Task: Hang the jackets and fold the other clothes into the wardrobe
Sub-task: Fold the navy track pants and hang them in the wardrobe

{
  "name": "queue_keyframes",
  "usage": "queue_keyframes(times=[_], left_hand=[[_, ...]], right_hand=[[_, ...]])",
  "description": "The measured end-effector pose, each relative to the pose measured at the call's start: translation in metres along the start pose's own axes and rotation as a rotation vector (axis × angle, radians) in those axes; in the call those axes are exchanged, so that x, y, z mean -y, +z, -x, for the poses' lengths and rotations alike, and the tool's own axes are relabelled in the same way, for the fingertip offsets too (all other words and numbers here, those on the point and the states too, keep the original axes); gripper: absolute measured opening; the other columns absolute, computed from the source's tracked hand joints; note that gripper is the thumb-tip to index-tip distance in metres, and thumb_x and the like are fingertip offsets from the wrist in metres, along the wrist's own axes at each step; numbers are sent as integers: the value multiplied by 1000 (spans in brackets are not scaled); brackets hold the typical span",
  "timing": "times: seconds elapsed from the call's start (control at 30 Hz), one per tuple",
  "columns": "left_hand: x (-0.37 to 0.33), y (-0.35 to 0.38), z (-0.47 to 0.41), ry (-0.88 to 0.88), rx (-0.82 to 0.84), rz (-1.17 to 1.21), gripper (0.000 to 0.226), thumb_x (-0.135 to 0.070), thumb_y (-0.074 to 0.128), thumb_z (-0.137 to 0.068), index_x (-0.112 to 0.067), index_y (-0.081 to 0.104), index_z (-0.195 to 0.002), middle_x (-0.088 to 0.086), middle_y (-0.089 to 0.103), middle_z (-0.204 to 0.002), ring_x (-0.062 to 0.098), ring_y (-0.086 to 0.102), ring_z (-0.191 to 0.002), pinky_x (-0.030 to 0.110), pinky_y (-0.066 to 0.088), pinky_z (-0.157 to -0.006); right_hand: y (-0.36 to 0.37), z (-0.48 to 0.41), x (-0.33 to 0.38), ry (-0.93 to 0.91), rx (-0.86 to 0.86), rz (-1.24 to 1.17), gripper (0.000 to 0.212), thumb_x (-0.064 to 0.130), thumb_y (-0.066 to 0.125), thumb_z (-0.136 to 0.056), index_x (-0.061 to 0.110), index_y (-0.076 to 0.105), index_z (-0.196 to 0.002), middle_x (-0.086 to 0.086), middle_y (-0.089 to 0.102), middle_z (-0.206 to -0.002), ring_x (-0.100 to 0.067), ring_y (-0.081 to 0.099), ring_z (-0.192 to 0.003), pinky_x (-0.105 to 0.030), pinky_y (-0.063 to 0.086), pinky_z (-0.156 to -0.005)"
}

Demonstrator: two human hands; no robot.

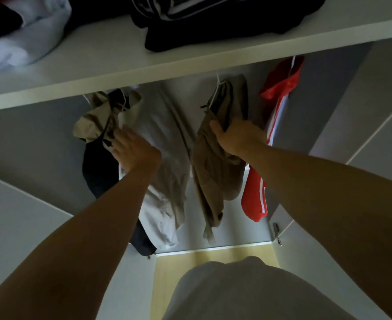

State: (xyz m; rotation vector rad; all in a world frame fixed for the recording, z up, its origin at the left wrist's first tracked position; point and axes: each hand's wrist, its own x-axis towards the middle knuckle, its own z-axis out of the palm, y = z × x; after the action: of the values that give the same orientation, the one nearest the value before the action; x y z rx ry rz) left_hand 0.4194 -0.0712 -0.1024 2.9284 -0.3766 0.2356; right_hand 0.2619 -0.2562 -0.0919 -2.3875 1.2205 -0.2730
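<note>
Khaki-brown fabric jacket (210,172) hung below the white wardrobe shelf board (98,72), right of its middle, on a thin white hanger (218,79). The rail was hidden behind the shelf. The cloth was soft and creased, sagged into long folds, with one sleeve trailing lowest.

Right hand (234,137) grasped the jacket near its shoulder, thumb on the near face, fingers wrapped behind the edge. Left hand (135,151) was released, fingers spread flat and pressing on the clothes hung below the shelf's left part.

Step judged: spacing and settling the hung jackets. To do it well, move the jacket by the hanger shoulder and not by loose cloth. Keep the left hand holding the neighbours back so that a gap stays open. Check that the hook sits fully on the rail before letting go, then smooth the front so that it hangs straight.

Under the left hand were a beige and navy hooded jacket (95,125) and a pale grey-white garment (165,158), bunched close. A red jacket with white stripes (255,195) hung below the shelf's right end, just beside the khaki one.

On top of the shelf lay folded black clothes (213,26) and a pale blue-white folded pile (22,42).
</note>
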Motion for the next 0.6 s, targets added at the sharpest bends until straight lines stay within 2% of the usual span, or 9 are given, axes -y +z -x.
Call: queue_keyframes(times=[0.1, 0.17, 0.23, 0.3, 0.37, 0.5, 0.6], left_hand=[[26, 4, -10, -77, 146, -1, 92, -37, 66, -88, -3, 11, -153, 23, 24, -154, 41, 34, -136, 49, 38, -105], [34, 9, -15, 7, 182, 134, 79, -25, 66, -89, -5, 19, -149, 24, 41, -145, 44, 48, -126, 50, 45, -89], [35, 13, -16, 121, 191, 173, 69, -17, 62, -91, -7, 23, -147, 24, 55, -132, 45, 59, -113, 44, 43, -74], [31, 15, -15, 196, 190, 163, 69, -15, 59, -92, -8, 22, -150, 23, 62, -124, 44, 63, -108, 42, 42, -71], [26, 17, -12, 240, 187, 196, 71, -13, 57, -93, -9, 20, -153, 22, 63, -120, 42, 64, -104, 43, 48, -72], [25, 19, -8, 305, 186, 286, 68, -10, 53, -94, -12, 21, -154, 20, 64, -116, 39, 64, -100, 38, 49, -71], [18, 17, -2, 354, 195, 292, 68, -9, 53, -93, -12, 23, -153, 19, 64, -113, 35, 63, -93, 37, 50, -70]], right_hand=[[16, -2, 18, -1, 20, 31, 104, 92, 20, -73, 10, 58, -126, -17, 65, -117, -39, 64, -103, -43, 51, -81], [23, -4, 28, -12, 52, 51, 101, 92, 20, -74, 11, 64, -114, -15, 68, -108, -35, 64, -92, -39, 48, -73], [29, -6, 38, -29, 93, 43, 100, 92, 16, -74, 11, 66, -106, -14, 69, -100, -33, 64, -86, -39, 49, -75], [34, -7, 46, -47, 130, 17, 102, 92, 12, -74, 12, 67, -104, -13, 69, -97, -34, 65, -88, -42, 52, -81], [36, -5, 55, -49, 135, 4, 102, 93, 10, -72, 13, 67, -101, -10, 67, -92, -33, 65, -87, -43, 52, -83], [38, -3, 68, -47, 103, 38, 90, 95, 9, -72, 18, 57, -72, -7, 64, -71, -28, 64, -68, -39, 52, -74], [40, -3, 73, -43, 96, 51, 92, 94, 10, -73, 19, 63, -68, -3, 66, -55, -25, 64, -54, -36, 53, -69]])
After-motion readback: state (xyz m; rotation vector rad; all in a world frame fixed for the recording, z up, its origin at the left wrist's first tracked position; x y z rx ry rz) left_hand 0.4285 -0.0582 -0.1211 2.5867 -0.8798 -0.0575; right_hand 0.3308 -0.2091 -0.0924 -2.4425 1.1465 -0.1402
